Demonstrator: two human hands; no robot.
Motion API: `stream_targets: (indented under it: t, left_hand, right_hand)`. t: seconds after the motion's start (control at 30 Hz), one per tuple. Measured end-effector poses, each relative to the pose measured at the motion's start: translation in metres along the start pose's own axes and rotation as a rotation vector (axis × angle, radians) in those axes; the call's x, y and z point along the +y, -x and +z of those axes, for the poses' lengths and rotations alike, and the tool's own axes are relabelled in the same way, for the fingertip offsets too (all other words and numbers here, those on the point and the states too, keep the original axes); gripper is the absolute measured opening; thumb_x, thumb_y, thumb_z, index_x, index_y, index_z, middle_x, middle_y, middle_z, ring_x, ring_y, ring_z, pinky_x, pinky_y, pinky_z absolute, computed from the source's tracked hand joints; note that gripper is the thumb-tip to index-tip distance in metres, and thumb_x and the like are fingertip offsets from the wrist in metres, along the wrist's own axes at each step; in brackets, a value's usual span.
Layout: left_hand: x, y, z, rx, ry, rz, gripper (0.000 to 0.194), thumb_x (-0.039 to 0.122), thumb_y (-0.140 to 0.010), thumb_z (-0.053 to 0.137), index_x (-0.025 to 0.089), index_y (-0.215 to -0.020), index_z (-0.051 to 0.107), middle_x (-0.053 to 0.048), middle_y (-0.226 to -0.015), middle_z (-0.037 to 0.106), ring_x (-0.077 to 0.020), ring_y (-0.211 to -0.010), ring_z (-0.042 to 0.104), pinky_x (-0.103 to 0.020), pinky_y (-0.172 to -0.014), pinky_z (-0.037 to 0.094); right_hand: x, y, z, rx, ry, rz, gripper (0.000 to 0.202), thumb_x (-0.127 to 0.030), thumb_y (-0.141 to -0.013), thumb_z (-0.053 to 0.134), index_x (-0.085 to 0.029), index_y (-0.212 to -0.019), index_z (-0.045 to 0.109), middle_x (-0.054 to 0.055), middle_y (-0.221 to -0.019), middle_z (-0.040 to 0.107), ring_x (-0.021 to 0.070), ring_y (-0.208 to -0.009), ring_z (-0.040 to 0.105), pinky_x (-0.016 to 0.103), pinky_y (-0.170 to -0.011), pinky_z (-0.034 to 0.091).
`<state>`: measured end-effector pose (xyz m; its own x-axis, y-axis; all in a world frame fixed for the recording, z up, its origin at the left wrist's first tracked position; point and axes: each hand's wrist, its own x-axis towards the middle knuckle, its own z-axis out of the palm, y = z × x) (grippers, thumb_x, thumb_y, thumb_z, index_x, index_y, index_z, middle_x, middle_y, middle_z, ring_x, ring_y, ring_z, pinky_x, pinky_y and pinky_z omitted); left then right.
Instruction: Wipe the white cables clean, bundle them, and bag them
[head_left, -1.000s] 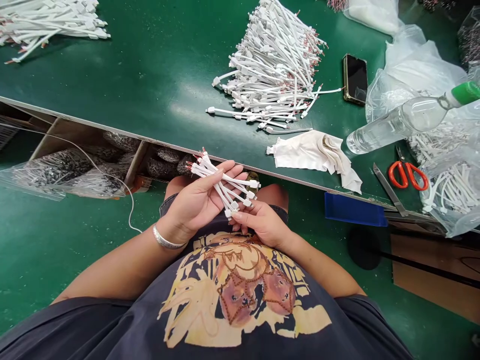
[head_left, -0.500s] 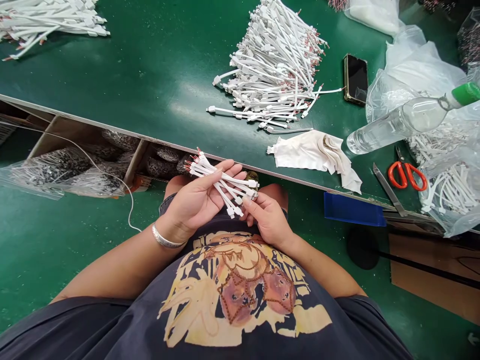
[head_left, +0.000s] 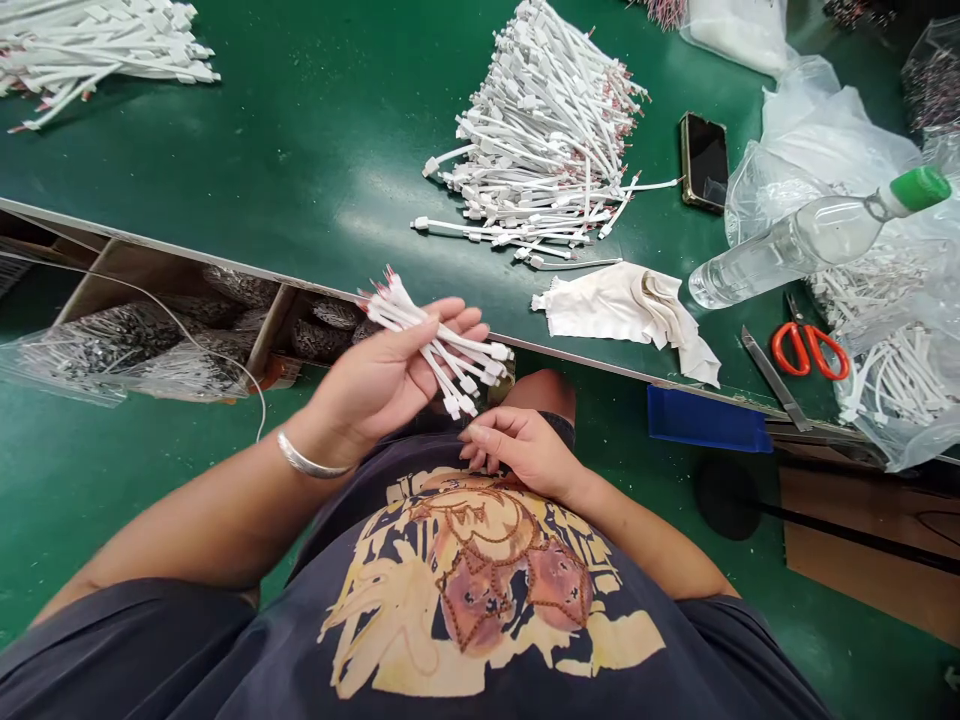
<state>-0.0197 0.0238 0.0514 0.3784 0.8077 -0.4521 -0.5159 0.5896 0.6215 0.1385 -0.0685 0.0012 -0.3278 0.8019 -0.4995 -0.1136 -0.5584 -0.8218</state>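
A bundle of short white cables (head_left: 450, 350) lies across my left hand (head_left: 397, 375), held under the thumb above my lap. Reddish bare wire ends stick out at the bundle's upper left, and white plugs fan out at its lower right. Just below those plugs is my right hand (head_left: 517, 450), apart from the bundle, its fingers curled and thumb against forefinger. Nothing shows between them. On the green table (head_left: 315, 180) in front lies a large pile of similar white cables (head_left: 540, 130). Another cable pile (head_left: 112, 45) sits at the far left.
A white cloth (head_left: 600, 305) lies near the table edge. To its right are a clear bottle with a green cap (head_left: 787, 250), red-handled scissors (head_left: 810, 350), a metal blade (head_left: 772, 380), a phone (head_left: 703, 162) and plastic bags (head_left: 825, 130). Bagged parts (head_left: 135, 335) fill boxes below the table.
My right hand has let go of the plug ends and drawn down towards my shirt. My left hand, with the cable bundle, has shifted slightly left and up.
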Motion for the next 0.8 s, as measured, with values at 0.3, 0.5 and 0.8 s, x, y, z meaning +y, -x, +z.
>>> stream_targets:
  t: [0.3,0.5,0.8]
  left_hand:
    - [0.033,-0.031,0.016,-0.623,-1.113,0.563,0.046,-0.003,-0.065,0.065,0.023,-0.104,0.07,-0.006,-0.122,0.063,-0.0235,-0.124,0.049,-0.038,-0.111,0.028]
    - [0.0,-0.052,-0.014,-0.756,-1.357,0.785,0.053,0.003,-0.073,0.06,0.023,-0.122,0.059,-0.011,-0.125,0.06,-0.0256,-0.125,0.048,-0.044,-0.112,0.027]
    - [0.012,-0.025,-0.019,-0.668,-1.984,0.988,0.052,0.012,-0.089,0.044,0.018,-0.14,0.036,-0.014,-0.149,0.031,-0.0301,-0.14,0.017,-0.058,-0.112,0.009]
  right_hand:
    - [0.007,-0.013,-0.007,-0.099,-0.385,-0.033,0.069,-0.075,-0.073,0.046,-0.013,-0.095,0.066,0.008,-0.08,0.069,0.0127,-0.065,0.065,0.02,-0.053,0.048]
    - [-0.015,-0.023,-0.017,-0.152,-0.359,0.09,0.066,-0.07,-0.069,0.058,-0.015,-0.105,0.062,0.012,-0.097,0.069,0.0173,-0.078,0.069,0.026,-0.068,0.053]
    - [-0.023,-0.04,-0.013,-0.241,-0.3,0.158,0.047,-0.051,-0.072,0.069,-0.012,-0.098,0.064,0.01,-0.089,0.069,0.0155,-0.077,0.068,0.024,-0.067,0.052]
